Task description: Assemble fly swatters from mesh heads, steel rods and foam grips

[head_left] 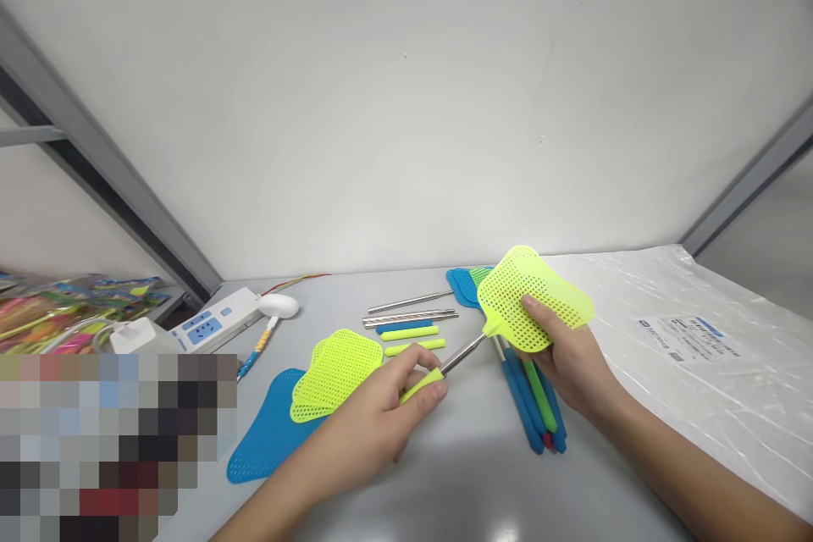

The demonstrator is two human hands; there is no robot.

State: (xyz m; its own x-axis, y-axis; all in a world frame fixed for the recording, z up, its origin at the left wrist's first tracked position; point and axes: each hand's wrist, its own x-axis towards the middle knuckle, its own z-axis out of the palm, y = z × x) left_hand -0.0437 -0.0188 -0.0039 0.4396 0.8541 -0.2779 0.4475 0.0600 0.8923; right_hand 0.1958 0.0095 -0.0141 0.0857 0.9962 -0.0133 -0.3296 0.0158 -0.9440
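Note:
Between my two hands is a yellow-green fly swatter (pixel 517 292) with a perforated head, a metal rod and a yellow-green grip. My left hand (pixel 397 406) is closed around the grip. My right hand (pixel 565 356) pinches the lower right part of the head, thumb on top. Beneath it lie swatters with blue handles (pixel 522 406) and a green handle (pixel 539 398); their heads are partly covered. To the left, loose yellow-green heads (pixel 336 373) overlap a blue head (pixel 267 432). Loose yellow-green grips (pixel 410 334) and metal rods (pixel 410 318) lie further back.
A white power strip (pixel 216 320) and a plug with a patterned cable (pixel 278 306) sit at the back left. Plastic-wrapped white material with a label (pixel 689 339) covers the right side. Colourful bagged items (pixel 69 305) lie beyond the frame post at far left.

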